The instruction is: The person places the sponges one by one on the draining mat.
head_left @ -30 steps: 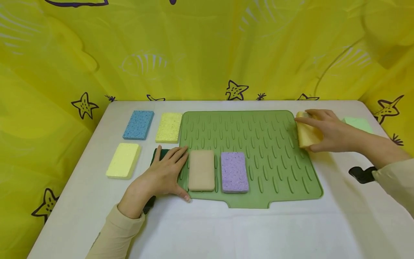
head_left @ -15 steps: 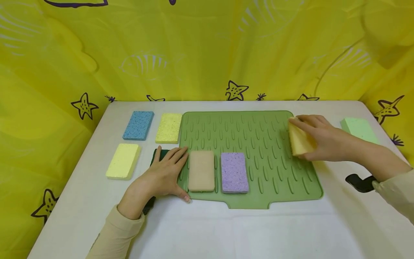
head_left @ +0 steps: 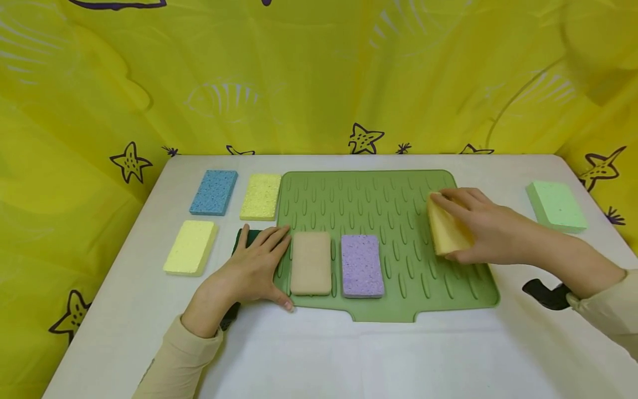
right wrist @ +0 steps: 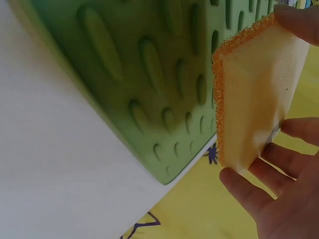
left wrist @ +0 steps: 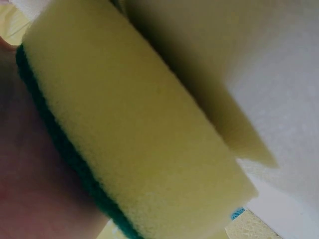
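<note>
Near the white bench's (head_left: 428, 360) left edge lies one thick, pale yellow sponge (head_left: 190, 247), with one flat, speckled blue sponge (head_left: 214, 192) behind it. Right of the blue one is one dotted yellow sponge (head_left: 260, 197), by the green, bumpy, rubbery mat (head_left: 399, 202). Nearer, the left hand (head_left: 254, 271) is spread over one yellow sponge with a dark green side (left wrist: 129, 114), its fingertips at the mat's left edge. Next, on the mat, sit one smooth tan block (head_left: 311, 263) and one speckled purple sponge (head_left: 362, 266), with a thin gap between. There is room behind them and to their right, and a wide strip of bench in front. Over the mat's right part, the right hand (head_left: 480, 224) pinches one soft, pale yellow sponge with a rough orange side (head_left: 447, 228). It is tipped up; I cannot tell if it touches the mat. Far right lies one thick mint green sponge (head_left: 557, 206). I count seven sponges and one block.
</note>
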Demonstrator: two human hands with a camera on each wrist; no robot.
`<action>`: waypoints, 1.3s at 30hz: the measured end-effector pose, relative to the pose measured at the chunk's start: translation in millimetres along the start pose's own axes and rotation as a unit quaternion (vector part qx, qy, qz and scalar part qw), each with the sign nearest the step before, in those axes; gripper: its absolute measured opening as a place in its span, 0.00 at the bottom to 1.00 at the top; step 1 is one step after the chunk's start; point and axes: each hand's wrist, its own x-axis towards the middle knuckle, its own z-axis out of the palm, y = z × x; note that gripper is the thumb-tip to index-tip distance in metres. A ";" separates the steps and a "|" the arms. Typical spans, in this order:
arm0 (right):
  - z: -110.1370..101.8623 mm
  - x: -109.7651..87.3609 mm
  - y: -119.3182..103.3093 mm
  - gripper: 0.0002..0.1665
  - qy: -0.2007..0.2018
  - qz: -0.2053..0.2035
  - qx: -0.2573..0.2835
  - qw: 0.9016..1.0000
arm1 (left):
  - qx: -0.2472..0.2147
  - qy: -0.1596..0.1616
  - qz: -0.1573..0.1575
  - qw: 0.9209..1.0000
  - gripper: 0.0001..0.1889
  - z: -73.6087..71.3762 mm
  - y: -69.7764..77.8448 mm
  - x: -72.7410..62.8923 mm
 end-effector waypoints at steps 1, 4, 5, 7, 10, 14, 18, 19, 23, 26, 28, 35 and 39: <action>0.8 -0.1 -1.9 0.63 0.002 -0.004 -0.002 1.000 | 0.000 0.000 0.000 1.000 0.74 -0.2 0.0 -0.1; 3.5 -0.1 -6.2 0.64 0.009 -0.019 -0.009 1.000 | 0.000 0.000 -0.001 1.000 0.73 -0.7 -0.1 -0.1; 4.2 -0.1 -7.5 0.64 0.011 -0.023 -0.010 1.000 | 0.000 0.001 0.000 1.000 0.73 -0.8 -0.3 -0.1; 5.7 0.0 -9.8 0.63 0.014 -0.025 -0.011 1.000 | 0.001 0.001 0.000 1.000 0.74 -1.1 -0.4 -0.2; 7.7 0.3 -13.4 0.63 0.011 -0.024 -0.009 1.000 | 0.000 0.001 0.000 1.000 0.74 -1.6 -0.1 -0.4; 10.6 0.3 -19.4 0.64 0.006 -0.027 -0.004 1.000 | -0.001 0.000 0.000 1.000 0.74 -1.7 0.1 -0.8; 14.1 0.6 -25.8 0.64 0.006 -0.032 -0.004 0.999 | 0.000 -0.001 0.001 1.000 0.74 -1.2 -0.3 -0.9; 14.9 0.7 -27.4 0.64 0.006 -0.033 -0.005 0.999 | -0.001 -0.002 0.000 1.000 0.74 -1.4 -0.2 -1.1; 17.7 1.3 -32.7 0.65 -0.002 -0.033 -0.003 0.999 | -0.001 -0.004 -0.001 1.000 0.74 -1.5 -0.1 -0.8; 20.5 1.9 -35.2 0.66 -0.004 -0.033 0.000 0.999 | -0.001 -0.005 -0.001 1.000 0.73 -1.2 0.0 -0.3; 22.7 2.4 -36.6 0.66 -0.002 -0.034 -0.001 0.999 | -0.001 -0.005 0.000 1.000 0.73 -1.1 0.3 0.0; 28.8 4.1 -41.2 0.66 0.007 -0.045 -0.010 0.999 | 0.000 -0.004 0.000 1.000 0.73 -1.2 0.2 0.3; 30.9 5.2 -44.4 0.66 0.007 -0.050 -0.009 0.999 | 0.000 -0.003 0.001 1.000 0.73 -1.6 0.2 -0.5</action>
